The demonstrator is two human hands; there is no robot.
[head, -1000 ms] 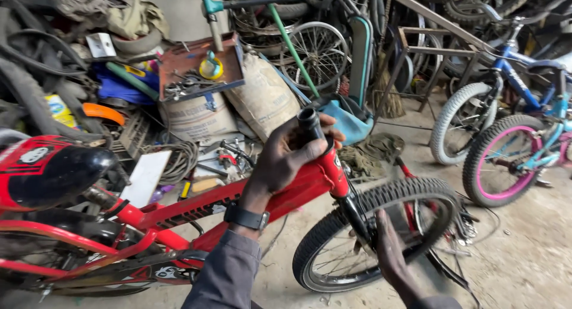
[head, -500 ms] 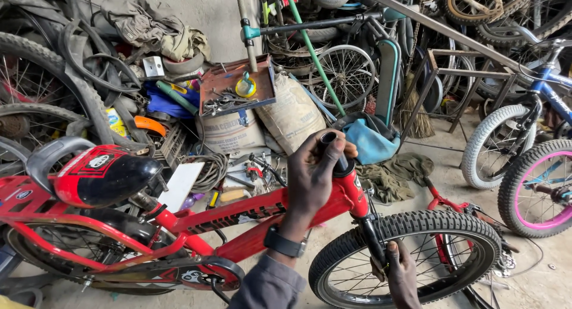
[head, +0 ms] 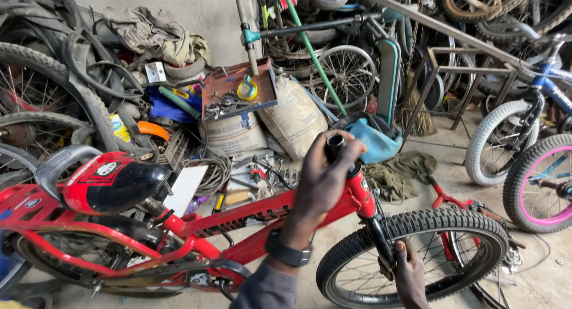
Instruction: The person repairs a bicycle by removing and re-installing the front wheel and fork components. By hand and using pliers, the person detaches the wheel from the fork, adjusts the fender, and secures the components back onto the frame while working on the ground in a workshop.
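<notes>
One red bicycle (head: 238, 225), largest item, lies across the lower frame with its front end to the right; frame tubes red, saddle (head: 110, 184) red and black at left. One front wheel (head: 417, 255), knobby black tyre, spoked, set in the black fork (head: 378, 237) below the head tube. Two further bicycles at the right edge: one with a white tyre (head: 494, 142), one with a pink rim (head: 539, 184). One heap of old tyres (head: 53, 100) and wheels along the left wall. Two filled sacks (head: 280, 115) stand against the pile behind the red bicycle, bearing one reddish tool tray (head: 232, 86). One blue cloth (head: 375, 139) and one olive rag (head: 399, 172) lie on the floor beyond the head tube.

Left hand (head: 325, 178), watch (head: 289, 252) on its wrist, is wrapped closed around the top of the head tube, where the black steerer stub (head: 335, 145) pokes out above the fingers. Right hand (head: 408, 270), lower down, is closed on the fork leg just beside the tyre.
</notes>
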